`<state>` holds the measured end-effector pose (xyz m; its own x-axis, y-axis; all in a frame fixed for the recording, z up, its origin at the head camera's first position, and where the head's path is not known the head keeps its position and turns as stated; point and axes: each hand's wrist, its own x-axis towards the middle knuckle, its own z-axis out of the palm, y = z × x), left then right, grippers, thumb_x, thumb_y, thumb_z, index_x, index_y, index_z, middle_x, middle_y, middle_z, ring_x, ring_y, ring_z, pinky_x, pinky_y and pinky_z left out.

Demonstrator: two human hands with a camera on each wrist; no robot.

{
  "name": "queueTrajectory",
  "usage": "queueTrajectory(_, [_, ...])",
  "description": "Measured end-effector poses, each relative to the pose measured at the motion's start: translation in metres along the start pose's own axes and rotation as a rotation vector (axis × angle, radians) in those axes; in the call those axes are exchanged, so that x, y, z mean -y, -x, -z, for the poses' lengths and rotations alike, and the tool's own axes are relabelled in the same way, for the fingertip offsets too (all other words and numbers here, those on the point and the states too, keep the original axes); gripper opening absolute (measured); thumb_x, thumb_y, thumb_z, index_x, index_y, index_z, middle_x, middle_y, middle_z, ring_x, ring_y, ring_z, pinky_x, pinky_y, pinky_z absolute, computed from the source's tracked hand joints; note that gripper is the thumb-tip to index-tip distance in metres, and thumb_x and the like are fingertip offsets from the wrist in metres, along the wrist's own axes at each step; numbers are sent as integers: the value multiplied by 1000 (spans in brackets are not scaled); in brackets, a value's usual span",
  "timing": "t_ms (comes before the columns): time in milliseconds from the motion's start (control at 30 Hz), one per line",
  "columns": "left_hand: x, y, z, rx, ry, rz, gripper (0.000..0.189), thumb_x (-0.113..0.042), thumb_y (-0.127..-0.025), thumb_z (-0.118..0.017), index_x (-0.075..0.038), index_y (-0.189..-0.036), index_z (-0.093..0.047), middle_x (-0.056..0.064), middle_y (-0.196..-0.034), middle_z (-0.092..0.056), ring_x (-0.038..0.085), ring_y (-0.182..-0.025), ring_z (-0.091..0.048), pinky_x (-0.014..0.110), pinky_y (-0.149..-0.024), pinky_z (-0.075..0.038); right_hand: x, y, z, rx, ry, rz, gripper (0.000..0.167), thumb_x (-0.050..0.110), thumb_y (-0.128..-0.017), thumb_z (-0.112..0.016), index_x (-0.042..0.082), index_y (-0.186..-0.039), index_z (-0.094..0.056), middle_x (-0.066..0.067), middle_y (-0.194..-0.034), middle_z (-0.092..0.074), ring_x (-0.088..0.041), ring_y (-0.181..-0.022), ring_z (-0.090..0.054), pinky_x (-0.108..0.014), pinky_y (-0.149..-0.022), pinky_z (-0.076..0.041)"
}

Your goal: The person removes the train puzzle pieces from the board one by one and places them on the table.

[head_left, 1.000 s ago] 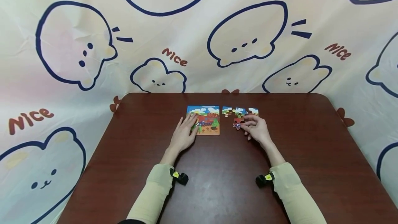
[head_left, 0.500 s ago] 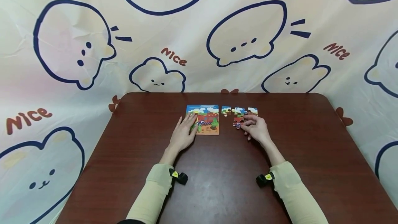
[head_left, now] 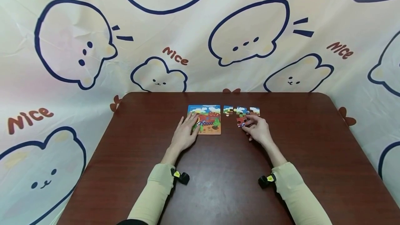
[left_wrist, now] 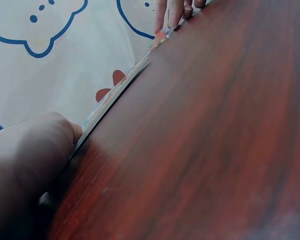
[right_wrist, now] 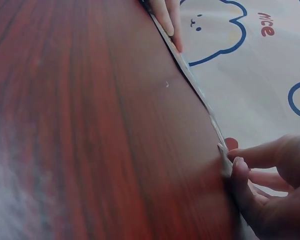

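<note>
My left hand (head_left: 185, 134) rests with outstretched fingers on the left part of a square picture board (head_left: 210, 127), which shows a red vehicle, a cactus and a blue sky. To its right, my right hand (head_left: 258, 129) pinches the right side of a red jigsaw piece (head_left: 241, 122) between thumb and forefinger. That piece lies just below a blue-and-green sky piece (head_left: 241, 110). In the right wrist view, thumb and forefinger meet at the thin edge of the pieces, seen nearly side-on. The left wrist view shows the left thumb (left_wrist: 45, 145) against the board's edge.
Another sky piece (head_left: 227, 110) lies at the left end of the top row, close by the board. A corner piece (head_left: 255, 110) is at the right end, above the right hand. The brown table (head_left: 225, 183) ends at a cartoon-printed cloth (head_left: 200, 44) behind.
The red piece has shifted slightly upward toward the top row and a little to the right, with the right fingertips on it. The left hand keeps its place on the board.
</note>
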<state>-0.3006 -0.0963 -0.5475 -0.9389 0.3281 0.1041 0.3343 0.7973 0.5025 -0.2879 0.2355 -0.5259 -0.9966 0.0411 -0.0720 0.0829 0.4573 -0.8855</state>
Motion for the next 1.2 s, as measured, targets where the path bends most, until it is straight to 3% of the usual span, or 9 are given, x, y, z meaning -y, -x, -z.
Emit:
queueTrajectory(300, [0, 0, 0, -5, 5, -2, 61, -36, -117, -51, -11, -171, -40, 4, -180, -36, 25, -173, -23, 53, -143, -10, 2, 1, -6, -47, 104, 40, 60, 6, -97, -83, -4, -152, -61, -27, -118, -71, -9, -43, -57, -28, -45, -53])
queueTrajectory(667, [1, 0, -1, -16, -2, -6, 62, -36, -116, -53, -11, -171, -41, 7, -180, -37, 26, -172, -25, 54, -143, -12, 6, 5, -5, -120, 113, 90, 53, 6, -97, -83, -6, -145, -65, -28, -113, -70, -6, -45, -55, -25, -43, -48])
queueTrajectory(933, [1, 1, 0, -30, 29, 6, 63, -39, -115, -56, -8, -169, -44, 9, -181, -34, 29, -174, -20, 56, -142, -10, 12, 5, -9, -64, 61, 128, 49, 7, -101, -78, -7, -146, -64, -27, -106, -72, -8, -46, -53, -25, -42, -47])
queueTrajectory(1200, [6, 3, 15, -8, 55, 63, 70, -42, -114, -58, -6, -171, -39, 14, -182, -31, 34, -174, -18, 62, -141, -11, 27, -1, -24, -31, 60, 187, 49, 5, -102, -75, -7, -148, -63, -28, -107, -76, -9, -46, -58, -29, -44, -53])
